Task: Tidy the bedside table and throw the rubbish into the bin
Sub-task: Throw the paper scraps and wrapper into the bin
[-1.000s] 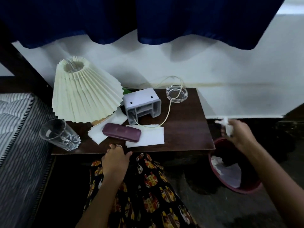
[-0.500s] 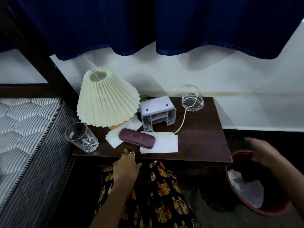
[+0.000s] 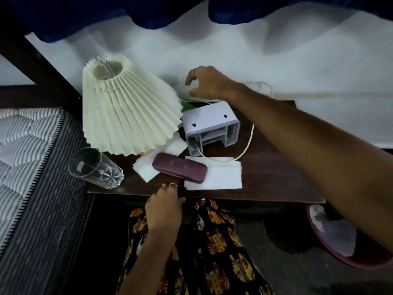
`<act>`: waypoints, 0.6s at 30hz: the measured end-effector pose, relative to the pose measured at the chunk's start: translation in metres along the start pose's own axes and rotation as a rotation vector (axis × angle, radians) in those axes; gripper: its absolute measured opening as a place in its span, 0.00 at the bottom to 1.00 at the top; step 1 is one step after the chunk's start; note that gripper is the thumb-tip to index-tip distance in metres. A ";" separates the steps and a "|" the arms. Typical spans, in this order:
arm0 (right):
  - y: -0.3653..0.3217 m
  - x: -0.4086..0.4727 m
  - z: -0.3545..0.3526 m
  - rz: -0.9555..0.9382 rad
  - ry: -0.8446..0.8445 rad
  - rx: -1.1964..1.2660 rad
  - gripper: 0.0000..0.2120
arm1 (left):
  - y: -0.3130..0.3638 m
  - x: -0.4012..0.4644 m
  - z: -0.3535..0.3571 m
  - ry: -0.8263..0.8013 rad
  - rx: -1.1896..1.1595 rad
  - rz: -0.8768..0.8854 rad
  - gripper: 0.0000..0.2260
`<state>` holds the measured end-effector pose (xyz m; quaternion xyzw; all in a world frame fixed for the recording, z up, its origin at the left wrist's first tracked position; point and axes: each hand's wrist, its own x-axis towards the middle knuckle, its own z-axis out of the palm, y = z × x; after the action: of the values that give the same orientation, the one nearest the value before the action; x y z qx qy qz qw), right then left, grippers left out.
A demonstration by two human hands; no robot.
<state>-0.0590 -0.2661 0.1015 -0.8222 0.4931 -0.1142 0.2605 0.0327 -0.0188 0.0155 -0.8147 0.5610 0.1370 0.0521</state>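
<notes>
My right hand point(image 3: 209, 83) reaches over the back of the table point(image 3: 274, 177), its grip loose and empty, fingers curved above a green scrap point(image 3: 188, 106) lying just below them. The lamp point(image 3: 127, 111) leans immediately to its left; the white plastic box point(image 3: 210, 128) and cord point(image 3: 247, 145) sit beneath my wrist. My left hand point(image 3: 164, 206) rests on the near edge, grasping nothing. The bin point(image 3: 340, 237) stands behind my right elbow. Risk: my forearm may snag the cord or tip the lamp.

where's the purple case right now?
Head view: the purple case lies near the front edge of the bedside table, atop two white papers, just beyond the left hand and right of the tipped glass.
</notes>
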 end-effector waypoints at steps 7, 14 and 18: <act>-0.014 0.051 0.039 0.018 -0.287 -0.226 0.25 | 0.002 0.004 -0.002 -0.015 0.000 0.025 0.13; -0.005 0.074 0.046 0.004 -0.454 -0.438 0.25 | 0.000 0.009 -0.002 -0.026 0.013 0.028 0.14; -0.004 0.067 0.049 -0.010 -0.432 -0.453 0.26 | 0.000 0.011 -0.002 -0.033 0.012 0.036 0.14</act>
<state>-0.0014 -0.3072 0.0577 -0.8670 0.4351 0.1748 0.1689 0.0367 -0.0289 0.0140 -0.8018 0.5755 0.1479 0.0637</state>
